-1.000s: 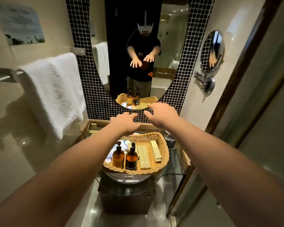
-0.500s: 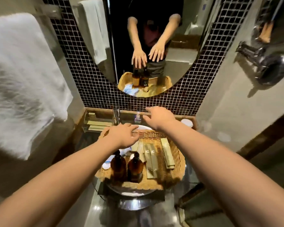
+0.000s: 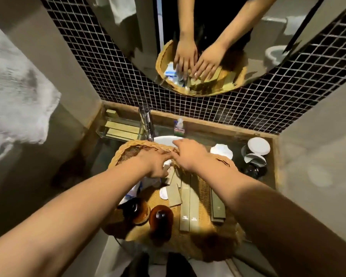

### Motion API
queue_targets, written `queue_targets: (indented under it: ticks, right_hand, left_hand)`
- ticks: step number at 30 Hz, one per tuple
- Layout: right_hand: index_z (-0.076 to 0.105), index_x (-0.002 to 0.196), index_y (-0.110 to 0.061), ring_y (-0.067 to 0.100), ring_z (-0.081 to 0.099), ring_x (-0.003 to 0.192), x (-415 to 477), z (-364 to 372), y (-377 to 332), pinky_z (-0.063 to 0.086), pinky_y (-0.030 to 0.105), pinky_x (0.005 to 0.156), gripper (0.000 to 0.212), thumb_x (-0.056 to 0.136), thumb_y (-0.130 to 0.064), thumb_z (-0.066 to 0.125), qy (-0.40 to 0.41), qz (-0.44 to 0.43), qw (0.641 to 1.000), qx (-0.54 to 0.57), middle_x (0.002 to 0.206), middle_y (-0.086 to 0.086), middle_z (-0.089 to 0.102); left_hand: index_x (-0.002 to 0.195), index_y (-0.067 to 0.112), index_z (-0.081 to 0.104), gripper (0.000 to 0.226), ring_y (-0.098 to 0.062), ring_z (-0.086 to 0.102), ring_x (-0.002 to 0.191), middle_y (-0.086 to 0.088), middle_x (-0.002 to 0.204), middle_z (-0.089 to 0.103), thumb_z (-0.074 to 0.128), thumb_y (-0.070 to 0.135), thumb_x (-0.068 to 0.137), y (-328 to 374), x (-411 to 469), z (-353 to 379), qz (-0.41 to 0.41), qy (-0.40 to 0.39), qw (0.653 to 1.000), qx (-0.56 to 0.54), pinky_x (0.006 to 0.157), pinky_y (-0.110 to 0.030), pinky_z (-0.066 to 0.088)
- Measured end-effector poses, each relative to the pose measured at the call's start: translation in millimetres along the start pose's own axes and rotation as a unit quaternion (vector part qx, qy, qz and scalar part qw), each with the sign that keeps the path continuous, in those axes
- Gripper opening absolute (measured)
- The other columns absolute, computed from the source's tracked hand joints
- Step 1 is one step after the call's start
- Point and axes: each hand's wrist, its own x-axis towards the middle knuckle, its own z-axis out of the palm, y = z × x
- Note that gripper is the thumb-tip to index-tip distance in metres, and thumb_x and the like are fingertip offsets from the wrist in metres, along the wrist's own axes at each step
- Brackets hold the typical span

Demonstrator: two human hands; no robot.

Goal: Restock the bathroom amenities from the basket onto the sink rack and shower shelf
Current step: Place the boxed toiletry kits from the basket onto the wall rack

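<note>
Head view shows both hands reaching down into the far half of a wicker basket (image 3: 140,146), close together and almost touching. The left hand (image 3: 155,163) is palm down with its fingers curled over small white packets (image 3: 166,164) and the top ends of the flat green boxes; whether it grips any of them I cannot tell, since the fingertips are hidden under the hand. The right hand (image 3: 190,154) lies just beside it, fingers spread loosely and pointing left over the basket's far rim, with nothing clearly held (the mirror (image 3: 218,47) above shows both hands flat and splayed over the contents). In the basket, long green boxes (image 3: 190,198) lie side by side down the middle and right, a round white pad (image 3: 163,193) sits beside them, and two amber pump bottles (image 3: 161,218) stand at the near left edge. The basket rests on the white sink (image 3: 164,139), whose rim shows just behind it. Behind the sink on the left, a clear rack (image 3: 118,130) holds more green boxes, beside the tap (image 3: 146,122). A small bottle (image 3: 179,126) stands against the tiled wall, and cups with white lids (image 3: 258,146) sit at the right. A white towel (image 3: 14,108) hangs at the far left, blurred.
</note>
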Motion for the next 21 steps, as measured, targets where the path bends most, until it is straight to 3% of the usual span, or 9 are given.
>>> queue_targets:
  ticks: [5,9,11,15,18,21]
  right_hand:
    - [0.056,0.132,-0.022,0.031,0.058,0.12,9,50,11,0.051,0.043,0.096,0.044,0.091,-0.039,0.057,-0.061,0.031,0.998,-0.001,0.131,0.006,0.059]
    - [0.058,0.126,-0.021,0.03,0.058,0.113,12,76,10,0.053,0.041,0.09,0.043,0.087,-0.038,0.064,-0.122,0.05,0.991,-0.003,0.121,0.006,0.06]
    - [0.06,0.121,-0.021,0.029,0.057,0.111,11,90,10,0.051,0.039,0.089,0.04,0.085,-0.038,0.066,-0.106,0.049,0.993,-0.005,0.116,0.006,0.061]
    - [0.061,0.127,-0.021,0.026,0.048,0.115,12,103,9,0.049,0.04,0.093,0.052,0.08,-0.038,0.075,-0.081,0.069,0.994,0.013,0.12,0.003,0.056]
    - [0.061,0.126,-0.022,0.026,0.045,0.118,13,107,11,0.048,0.041,0.095,0.057,0.078,-0.047,0.076,-0.076,0.074,0.994,0.003,0.122,0.004,0.052]
    - [0.056,0.133,-0.026,0.027,0.043,0.122,9,115,16,0.042,0.043,0.101,0.07,0.073,-0.057,0.077,-0.071,0.072,0.995,0.0,0.128,0.005,0.05]
  left_hand:
    - [0.155,0.033,0.021,0.088,-0.031,0.038,0.139,-0.002,0.158,0.031,0.064,0.059,0.083,-2,33,6,0.035,-0.037,0.998,0.043,0.109,-0.052,0.036]
    - [0.149,0.027,0.034,0.077,-0.029,0.05,0.126,-0.005,0.145,0.046,0.061,0.058,0.084,-5,50,16,0.106,-0.031,0.989,0.095,0.096,-0.047,0.049]
    - [0.145,0.026,0.039,0.079,-0.029,0.055,0.119,-0.005,0.137,0.051,0.066,0.059,0.079,-6,56,24,0.133,-0.021,0.982,0.135,0.089,-0.044,0.05]
    - [0.141,0.022,0.043,0.075,-0.03,0.056,0.115,-0.007,0.131,0.053,0.06,0.064,0.081,-9,62,39,0.152,0.009,0.982,0.112,0.089,-0.044,0.049]
    - [0.138,0.02,0.045,0.075,-0.028,0.057,0.109,-0.007,0.129,0.051,0.065,0.062,0.079,-10,63,50,0.157,0.03,0.982,0.102,0.079,-0.039,0.049]
    - [0.142,0.019,0.043,0.085,-0.028,0.053,0.113,-0.009,0.131,0.049,0.072,0.061,0.074,-8,65,58,0.152,0.035,0.984,0.081,0.081,-0.04,0.051]
